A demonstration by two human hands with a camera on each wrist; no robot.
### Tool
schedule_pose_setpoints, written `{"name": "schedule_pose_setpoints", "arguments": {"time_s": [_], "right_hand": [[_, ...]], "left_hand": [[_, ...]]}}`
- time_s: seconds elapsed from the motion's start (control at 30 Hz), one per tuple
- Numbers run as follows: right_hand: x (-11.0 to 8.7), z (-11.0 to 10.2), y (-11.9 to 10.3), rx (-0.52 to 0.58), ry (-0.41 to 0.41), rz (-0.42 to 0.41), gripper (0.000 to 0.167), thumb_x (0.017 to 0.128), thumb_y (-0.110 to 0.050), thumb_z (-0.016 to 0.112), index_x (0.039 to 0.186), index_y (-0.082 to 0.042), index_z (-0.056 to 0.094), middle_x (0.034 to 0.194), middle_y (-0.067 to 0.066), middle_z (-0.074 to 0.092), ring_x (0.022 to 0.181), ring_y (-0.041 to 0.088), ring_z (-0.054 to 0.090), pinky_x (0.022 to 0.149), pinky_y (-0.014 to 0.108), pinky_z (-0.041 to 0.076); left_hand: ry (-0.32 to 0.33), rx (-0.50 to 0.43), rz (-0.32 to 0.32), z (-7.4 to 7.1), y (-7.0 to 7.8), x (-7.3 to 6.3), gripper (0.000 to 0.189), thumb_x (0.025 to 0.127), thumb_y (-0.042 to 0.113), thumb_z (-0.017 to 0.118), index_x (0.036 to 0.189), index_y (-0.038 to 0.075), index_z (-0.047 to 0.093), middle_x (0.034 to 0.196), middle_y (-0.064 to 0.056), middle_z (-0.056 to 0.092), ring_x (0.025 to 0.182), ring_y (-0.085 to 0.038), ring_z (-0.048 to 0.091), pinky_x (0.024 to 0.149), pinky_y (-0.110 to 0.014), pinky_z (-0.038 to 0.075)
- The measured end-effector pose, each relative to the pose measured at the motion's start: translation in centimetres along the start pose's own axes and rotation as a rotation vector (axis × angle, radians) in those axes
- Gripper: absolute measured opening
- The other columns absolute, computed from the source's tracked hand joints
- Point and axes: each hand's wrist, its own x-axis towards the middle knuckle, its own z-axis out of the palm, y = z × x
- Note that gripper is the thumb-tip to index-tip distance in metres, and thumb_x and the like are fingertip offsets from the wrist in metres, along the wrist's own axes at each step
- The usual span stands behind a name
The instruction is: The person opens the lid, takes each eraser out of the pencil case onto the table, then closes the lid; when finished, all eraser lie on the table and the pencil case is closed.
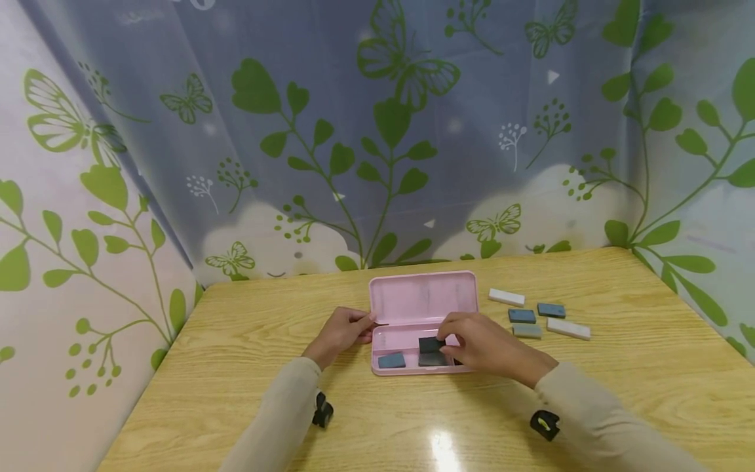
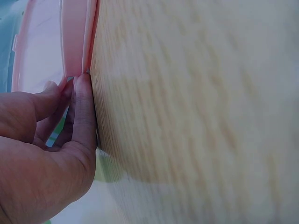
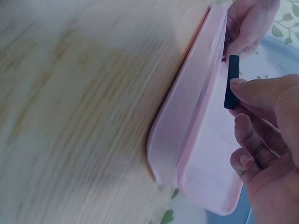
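A pink pencil case (image 1: 423,298) lies on the table with its lid raised toward the back. My left hand (image 1: 342,330) pinches its left end by the hinge, thumb and fingers at the corner in the left wrist view. My right hand (image 1: 486,346) holds a black rectangular block (image 3: 231,79) between thumb and fingers, above the case's tray. Inside the tray, a blue-grey block (image 1: 392,360) lies at the left and a dark grey block (image 1: 432,360) near the middle. Another dark piece shows partly beneath my right hand, mostly hidden.
Right of the case lie two white blocks (image 1: 506,297), two blue-grey blocks (image 1: 522,316) and a grey-green block (image 1: 527,332). The wooden table (image 1: 236,393) meets a curtain printed with leaves and butterflies (image 1: 324,164) at the back and sides.
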Motion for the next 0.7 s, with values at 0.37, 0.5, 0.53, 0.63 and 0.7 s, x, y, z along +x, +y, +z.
{"name": "schedule_pose_setpoints", "arguments": {"time_s": [0.37,0.5,0.53,0.63,0.7], "right_hand": [[-2.7,-2.0,2.0,0.026,0.044,0.013,0.013,0.088,0.001,0.076,0.1,-0.004,0.073,0.101,0.006,0.069,0.067,0.002,0.048,0.056,0.022,0.046],[-3.7,-2.7,2.8,-0.01,0.078,0.029,0.015,0.086,0.0,0.079,0.099,-0.004,0.074,0.099,0.005,0.071,0.067,0.003,0.048,0.056,0.023,0.045],[-3.9,-2.9,3.0,-0.02,0.085,0.032,0.015,0.086,0.0,0.079,0.099,-0.005,0.074,0.098,0.004,0.071,0.068,0.003,0.048,0.057,0.023,0.045],[-4.8,-3.4,3.5,-0.034,0.097,0.049,0.015,0.085,0.0,0.08,0.098,-0.006,0.074,0.095,0.002,0.069,0.068,0.003,0.047,0.056,0.023,0.043],[-5.4,-3.7,3.8,-0.035,0.103,0.064,0.015,0.086,-0.001,0.08,0.098,-0.006,0.074,0.095,0.001,0.068,0.067,0.002,0.046,0.055,0.023,0.043]], "left_hand": [[-0.006,0.008,-0.007,-0.1,0.0,0.0,0.025,0.104,0.015,0.059,0.112,-0.004,0.074,0.092,-0.009,0.07,0.072,-0.01,0.063,0.071,-0.023,0.06],[-0.005,0.009,-0.006,-0.1,0.0,0.0,0.025,0.104,0.015,0.06,0.112,-0.004,0.074,0.092,-0.009,0.07,0.072,-0.009,0.063,0.071,-0.023,0.06],[-0.007,0.012,0.001,0.0,0.0,0.0,0.025,0.104,0.015,0.059,0.112,-0.004,0.074,0.092,-0.009,0.07,0.072,-0.009,0.063,0.071,-0.023,0.06],[-0.01,0.004,0.003,0.0,0.0,0.0,0.025,0.104,0.015,0.06,0.112,-0.005,0.074,0.092,-0.009,0.07,0.072,-0.01,0.063,0.07,-0.022,0.059],[-0.012,0.004,0.007,0.0,0.0,-0.1,0.025,0.104,0.014,0.059,0.112,-0.005,0.074,0.092,-0.009,0.07,0.072,-0.01,0.063,0.07,-0.022,0.059]]}}
